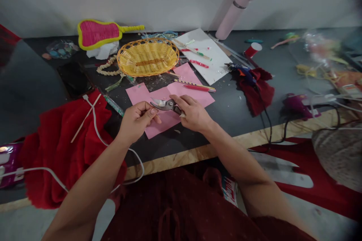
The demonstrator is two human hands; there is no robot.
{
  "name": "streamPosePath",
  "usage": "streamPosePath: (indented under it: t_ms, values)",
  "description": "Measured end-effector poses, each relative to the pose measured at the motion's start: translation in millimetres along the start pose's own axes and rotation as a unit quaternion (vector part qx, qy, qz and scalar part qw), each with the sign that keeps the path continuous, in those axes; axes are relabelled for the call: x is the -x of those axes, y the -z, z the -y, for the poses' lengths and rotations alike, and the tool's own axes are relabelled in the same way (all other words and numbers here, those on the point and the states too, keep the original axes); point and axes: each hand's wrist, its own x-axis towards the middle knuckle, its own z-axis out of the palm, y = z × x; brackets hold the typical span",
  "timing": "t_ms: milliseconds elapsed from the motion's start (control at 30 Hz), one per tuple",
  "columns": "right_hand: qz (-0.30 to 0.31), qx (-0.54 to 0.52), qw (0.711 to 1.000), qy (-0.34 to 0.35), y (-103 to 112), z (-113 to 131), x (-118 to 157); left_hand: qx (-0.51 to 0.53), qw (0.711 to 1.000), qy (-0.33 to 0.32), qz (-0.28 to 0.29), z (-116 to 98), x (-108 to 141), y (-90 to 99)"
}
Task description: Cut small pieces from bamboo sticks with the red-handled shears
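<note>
My right hand (194, 112) is wrapped around the handles of a pair of pruning shears (170, 104), whose blades point left and stand apart. My left hand (138, 119) is closed in a pinch right beside the blade tips; whatever lies between its thumb and finger is too small to make out. Beneath both hands, pink paper (158, 130) is spread on the dark table. A red pencil (196, 88) and a dotted pencil (194, 84) lie on the paper just beyond my right hand.
Behind the paper sits a yellow wicker basket (147, 58), with a pink-and-yellow paddle shape (98, 34) beyond it. White board (198, 41), pink flask (236, 11) and blue glue gun (246, 75) stand or lie to the right. Red cloth (65, 139) and white cable (97, 126) cover the left.
</note>
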Motion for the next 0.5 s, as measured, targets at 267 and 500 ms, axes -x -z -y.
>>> streamPosePath:
  t_ms: [267,500]
  values:
    - [-0.003,0.034,0.999,-0.022,1.2,-0.9,-1.0,-0.094,0.994,-0.047,-0.034,-3.6,0.9,-4.1]
    - [-0.024,0.073,0.997,-0.023,0.9,-4.7,-2.6,-0.146,0.979,-0.082,-0.113,-1.0,1.5,-6.1]
